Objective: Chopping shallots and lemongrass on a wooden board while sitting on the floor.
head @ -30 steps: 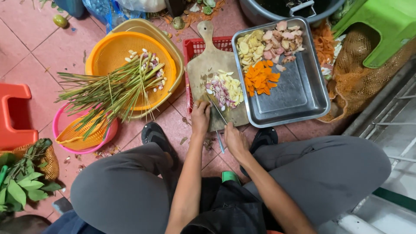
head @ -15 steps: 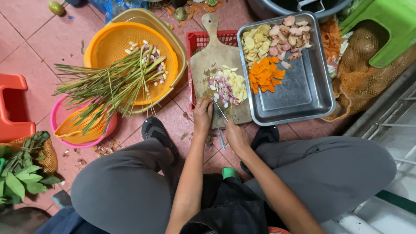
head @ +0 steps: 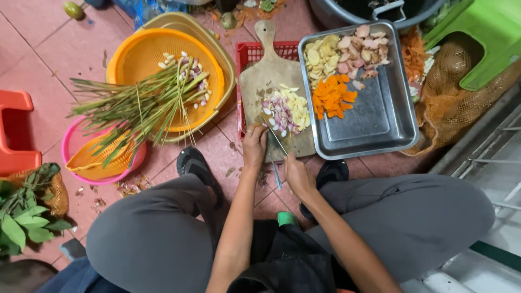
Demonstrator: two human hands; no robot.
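Cutting board (head: 271,70) on red-tiled floor (head: 38,49).

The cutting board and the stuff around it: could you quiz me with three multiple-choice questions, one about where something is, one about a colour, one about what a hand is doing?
1. Where do the orange carrot slices lie?
A. In the metal tray
B. On the wooden cutting board
C. In the orange colander

2. What colour is the crate under the cutting board?
A. Blue
B. Red
C. White

3. What is the right hand doing?
A. Resting on a knee
B. Lifting the tray
C. Gripping a knife whose blade lies on the board

Answers: 1 A, the slices sit in a heap inside the tray, beside the board. 2 B, red mesh shows at the board's edges. 3 C, the blade angles toward the chopped shallot and garlic pile, with the left hand beside it.
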